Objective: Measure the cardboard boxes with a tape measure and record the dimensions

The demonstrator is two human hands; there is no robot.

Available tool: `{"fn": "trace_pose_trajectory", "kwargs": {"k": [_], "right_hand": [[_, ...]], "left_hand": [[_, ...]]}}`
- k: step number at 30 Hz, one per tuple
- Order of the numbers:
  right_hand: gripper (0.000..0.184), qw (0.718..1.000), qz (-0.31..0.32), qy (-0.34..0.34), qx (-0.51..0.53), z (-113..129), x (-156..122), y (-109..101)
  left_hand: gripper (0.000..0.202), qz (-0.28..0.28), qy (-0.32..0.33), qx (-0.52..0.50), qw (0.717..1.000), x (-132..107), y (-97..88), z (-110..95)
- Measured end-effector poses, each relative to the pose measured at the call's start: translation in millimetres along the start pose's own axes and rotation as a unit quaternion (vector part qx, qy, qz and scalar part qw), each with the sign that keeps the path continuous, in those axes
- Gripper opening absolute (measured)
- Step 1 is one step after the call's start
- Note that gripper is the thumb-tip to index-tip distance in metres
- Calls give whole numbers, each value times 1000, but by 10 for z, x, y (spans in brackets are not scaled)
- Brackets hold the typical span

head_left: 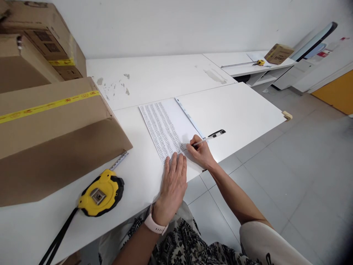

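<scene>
A sheet of paper [165,127] covered with columns of small handwritten or printed marks lies on the white table. My left hand [174,180] rests flat on its near edge, fingers stretched out, with a pale pink watch band round the wrist. In my right hand [201,151] is a pen [213,136] with a clear barrel and black cap end, tilted up to the right. Its tip meets the paper, or nearly so, by the lower end of the rightmost column. A thin pale blue-white strip [189,116] runs along the sheet's right side.
Large cardboard boxes [55,136] with yellow tape fill the left. A yellow tape measure [102,193] with a black strap lies before them. Farther right, a second tape measure [260,62] and a small box [278,54] sit on another table. One table corner [287,116] carries a beige guard.
</scene>
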State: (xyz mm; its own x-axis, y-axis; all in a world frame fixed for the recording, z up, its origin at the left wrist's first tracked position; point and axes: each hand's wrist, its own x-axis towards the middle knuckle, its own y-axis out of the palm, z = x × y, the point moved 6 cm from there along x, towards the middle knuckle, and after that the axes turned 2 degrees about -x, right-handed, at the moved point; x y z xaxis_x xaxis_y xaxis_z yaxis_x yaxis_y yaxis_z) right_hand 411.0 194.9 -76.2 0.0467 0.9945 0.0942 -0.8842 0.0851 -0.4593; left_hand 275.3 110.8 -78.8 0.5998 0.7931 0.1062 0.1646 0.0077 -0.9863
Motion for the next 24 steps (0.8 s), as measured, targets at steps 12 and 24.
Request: {"fn": "trace_pose_trajectory", "kwargs": {"k": [12,24], "right_hand": [[21,1000,-12,13,-6,-12,0,-15],[22,1000,-21,14,-3,-18,-2,-20]], "left_hand": [[87,6,2,5,1000,10,10,-2],[81,-1,-2,-1,1000,-3,2,-1]]}}
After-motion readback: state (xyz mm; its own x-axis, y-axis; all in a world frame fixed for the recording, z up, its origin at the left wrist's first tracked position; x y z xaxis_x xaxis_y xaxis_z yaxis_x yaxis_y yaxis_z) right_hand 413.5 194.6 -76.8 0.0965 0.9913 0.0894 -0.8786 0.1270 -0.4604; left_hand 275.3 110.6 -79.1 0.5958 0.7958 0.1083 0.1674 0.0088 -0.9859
